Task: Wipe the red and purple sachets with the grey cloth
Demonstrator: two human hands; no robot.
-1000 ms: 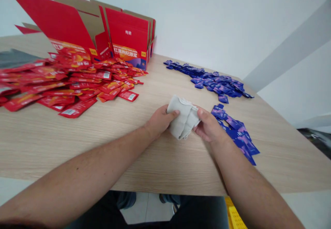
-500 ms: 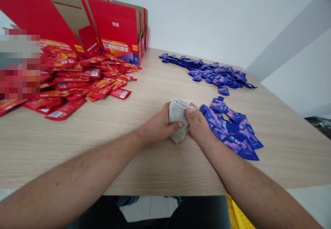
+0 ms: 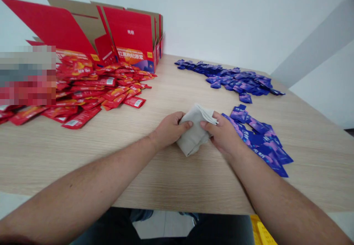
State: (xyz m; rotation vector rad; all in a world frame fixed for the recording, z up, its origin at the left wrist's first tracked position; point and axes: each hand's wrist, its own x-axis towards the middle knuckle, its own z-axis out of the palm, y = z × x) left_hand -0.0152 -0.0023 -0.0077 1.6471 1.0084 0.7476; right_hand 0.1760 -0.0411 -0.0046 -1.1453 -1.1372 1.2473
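A folded light grey cloth (image 3: pixel 195 129) is held between my two hands, just above the near middle of the table. My left hand (image 3: pixel 173 129) grips its left side, thumb on the front face and fingers hidden behind. At the right side, my right hand (image 3: pixel 222 132) pinches the layered edge with the thumb in front. Just beyond my right hand lies a loose group of blue-purple pouches (image 3: pixel 262 138), partly covered by the hand and forearm.
Red pouches (image 3: pixel 91 90) are heaped at the left, before open red cartons (image 3: pixel 129 31). More blue-purple pouches (image 3: pixel 235 79) form a long pile at the back right of the wooden table (image 3: pixel 166 178). A yellow plastic crate (image 3: pixel 262 232) shows below the front edge.
The cloth has been spread wider and tilted, and my hands are farther apart on it. The whole view has shifted slightly; the pouches and cartons appear farther right.
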